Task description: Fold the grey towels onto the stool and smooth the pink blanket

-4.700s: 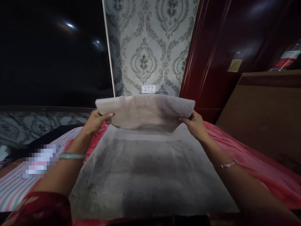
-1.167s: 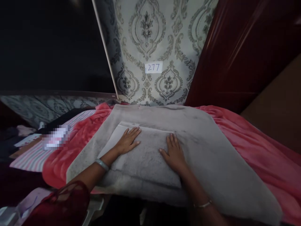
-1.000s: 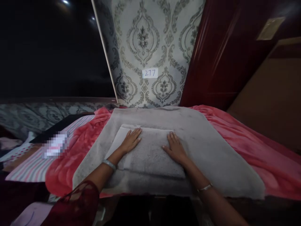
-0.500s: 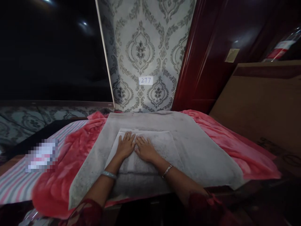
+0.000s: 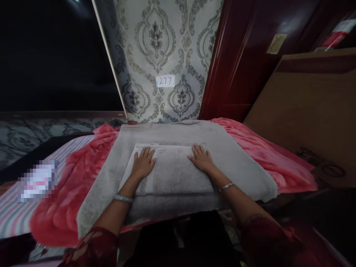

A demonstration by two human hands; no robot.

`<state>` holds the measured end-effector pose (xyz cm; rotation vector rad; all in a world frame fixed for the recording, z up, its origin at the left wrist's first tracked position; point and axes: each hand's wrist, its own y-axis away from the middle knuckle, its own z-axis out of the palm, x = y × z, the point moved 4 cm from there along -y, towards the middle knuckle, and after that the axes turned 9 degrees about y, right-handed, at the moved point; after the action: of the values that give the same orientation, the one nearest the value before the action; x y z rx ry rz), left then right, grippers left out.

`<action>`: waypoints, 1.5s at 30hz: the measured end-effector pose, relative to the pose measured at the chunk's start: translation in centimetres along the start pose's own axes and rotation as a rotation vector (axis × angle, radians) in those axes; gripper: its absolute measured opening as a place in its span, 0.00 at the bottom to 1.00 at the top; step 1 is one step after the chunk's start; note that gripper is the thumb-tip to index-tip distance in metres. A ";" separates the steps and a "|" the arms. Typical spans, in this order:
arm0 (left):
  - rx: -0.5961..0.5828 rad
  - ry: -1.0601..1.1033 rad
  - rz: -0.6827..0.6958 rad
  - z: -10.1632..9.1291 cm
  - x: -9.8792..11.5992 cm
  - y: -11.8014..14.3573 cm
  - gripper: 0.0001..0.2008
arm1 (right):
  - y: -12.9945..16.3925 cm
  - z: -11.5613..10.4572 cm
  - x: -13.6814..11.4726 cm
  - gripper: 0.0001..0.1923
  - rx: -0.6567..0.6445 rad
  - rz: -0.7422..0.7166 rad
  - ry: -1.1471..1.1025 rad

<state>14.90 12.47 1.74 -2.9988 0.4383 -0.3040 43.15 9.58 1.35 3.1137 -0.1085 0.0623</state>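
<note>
A folded grey fluffy cloth lies on top of a larger spread grey mat, which covers a pink blanket on a bed. My left hand presses flat on the folded cloth's left part, fingers spread. Flat on its right far corner rests my right hand. Both palms face down and hold nothing. A bangle sits on each wrist.
A patterned grey wallpaper wall with a small label reading 277 stands behind the bed. A dark red door is at the right, and a brown board leans beside it. A striped sheet shows at the left.
Earlier I held the cloth's far edge lifted with both hands; it now lies folded. In the last half second my hands slid apart from the middle toward the cloth's left and right sides.
</note>
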 end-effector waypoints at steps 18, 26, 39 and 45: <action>-0.008 0.001 0.012 0.3 -0.3 -0.4 0.29 | 8.8 2.0 -2.8 0.36 0.044 -0.100 -0.058; -0.049 0.021 -0.021 -0.1 -0.3 -0.5 0.29 | 6.7 -0.2 -1.5 0.32 0.019 -0.057 -0.029; -0.008 -0.017 0.009 0.3 0.3 -6.4 0.27 | -5.4 -1.2 -13.0 0.32 0.121 -0.447 -0.134; -0.019 -0.004 0.011 0.9 -0.2 -6.6 0.28 | -6.2 0.2 -6.3 0.36 0.095 -0.166 -0.118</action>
<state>16.70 18.88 1.68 -3.0138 0.4593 -0.2945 37.35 16.19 0.74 3.2055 0.1558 -0.1240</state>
